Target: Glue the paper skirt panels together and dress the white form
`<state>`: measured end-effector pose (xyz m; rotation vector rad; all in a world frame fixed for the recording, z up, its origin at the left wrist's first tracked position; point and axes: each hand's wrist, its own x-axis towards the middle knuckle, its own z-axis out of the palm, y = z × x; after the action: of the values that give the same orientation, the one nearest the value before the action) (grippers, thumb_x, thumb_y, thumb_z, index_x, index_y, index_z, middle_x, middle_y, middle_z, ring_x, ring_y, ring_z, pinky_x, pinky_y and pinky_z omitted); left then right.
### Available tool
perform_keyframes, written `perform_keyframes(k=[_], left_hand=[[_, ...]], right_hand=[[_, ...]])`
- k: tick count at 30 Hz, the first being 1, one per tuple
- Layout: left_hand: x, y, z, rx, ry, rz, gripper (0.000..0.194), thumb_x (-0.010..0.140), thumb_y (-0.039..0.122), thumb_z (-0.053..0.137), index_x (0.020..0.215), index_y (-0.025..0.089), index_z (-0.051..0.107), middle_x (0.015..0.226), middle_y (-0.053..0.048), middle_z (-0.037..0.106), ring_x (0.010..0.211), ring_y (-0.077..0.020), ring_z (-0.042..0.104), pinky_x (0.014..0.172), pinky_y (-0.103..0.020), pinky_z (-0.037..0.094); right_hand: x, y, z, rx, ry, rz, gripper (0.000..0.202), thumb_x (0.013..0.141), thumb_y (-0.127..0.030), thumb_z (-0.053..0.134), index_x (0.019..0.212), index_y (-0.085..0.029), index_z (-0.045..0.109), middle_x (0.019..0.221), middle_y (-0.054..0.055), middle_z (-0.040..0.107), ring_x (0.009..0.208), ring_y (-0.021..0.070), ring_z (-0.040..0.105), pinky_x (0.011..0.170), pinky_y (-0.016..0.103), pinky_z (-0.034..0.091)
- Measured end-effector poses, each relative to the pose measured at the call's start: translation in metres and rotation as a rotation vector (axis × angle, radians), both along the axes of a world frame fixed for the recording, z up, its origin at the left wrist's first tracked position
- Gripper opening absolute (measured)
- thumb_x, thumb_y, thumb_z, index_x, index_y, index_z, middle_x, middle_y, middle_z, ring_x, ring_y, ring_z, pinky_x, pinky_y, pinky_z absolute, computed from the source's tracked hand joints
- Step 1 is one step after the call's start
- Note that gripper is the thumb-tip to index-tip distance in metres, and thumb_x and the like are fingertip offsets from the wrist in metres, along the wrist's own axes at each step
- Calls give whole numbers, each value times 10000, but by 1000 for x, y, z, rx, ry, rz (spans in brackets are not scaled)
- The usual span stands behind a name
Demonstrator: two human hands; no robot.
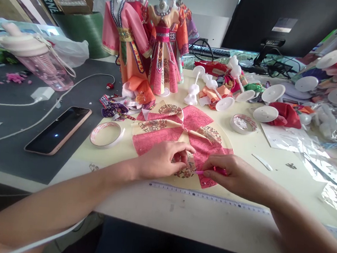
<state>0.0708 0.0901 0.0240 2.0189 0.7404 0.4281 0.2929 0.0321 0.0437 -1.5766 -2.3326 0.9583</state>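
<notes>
Surface: cream surface [252, 149], dressed dolls [152, 42] behind.
Left hand [161, 159]: your fingers press the pink garment [168, 132] flat.
Right hand [235, 175]: pinched shut on a pink tool [202, 172].
Progress: garment lies unassembled.

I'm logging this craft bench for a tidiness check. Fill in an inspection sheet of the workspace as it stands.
Surface: cream table, dark mat on its left.
Job's things: pink paper garment lying flat; pink tool.
Clutter: tape roll, phone, pink bottle, white stands, foil wrap.
Hands: left hand presses the garment; right hand grips the tool.
Cables: white cable across the mat.
Surroundings: dressed paper dolls, monitor.
</notes>
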Motion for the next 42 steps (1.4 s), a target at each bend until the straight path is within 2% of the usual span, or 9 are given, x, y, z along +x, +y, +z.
perform_keyframes(k=[7,28,33,42], left_hand=[[2,-3,4,208,108,-66,395,761,45,543,1126,191,578,835,1,667,779,-128,606,772,-284,467],[2,-2,1,166,132,-117,424,781,77,523,1180,221,539,833,15,658,768,-128,601,826,-305,435],[4,-4,0,221,150,-88,410,772,100,563,1164,220,552,799,29,656,776,-138,588,913,-353,380],[9,-7,-8,239,130,-47,403,795,178,624,1183,208,521,796,21,659,782,-152,589,910,-386,359]], right_hand=[[-4,-2,0,11,-43,-7,158,846,-221,485,794,-232,634,742,-29,649,655,102,545,595,237,412],[-4,-1,-3,62,-72,7,178,831,-202,492,843,-227,667,760,1,668,674,131,562,598,257,411],[-5,-1,-1,43,-85,-8,168,833,-215,492,825,-232,659,760,-8,663,676,132,556,607,261,406],[-6,0,-1,44,-74,-9,165,826,-204,496,817,-230,659,759,-10,670,670,127,562,601,251,403]])
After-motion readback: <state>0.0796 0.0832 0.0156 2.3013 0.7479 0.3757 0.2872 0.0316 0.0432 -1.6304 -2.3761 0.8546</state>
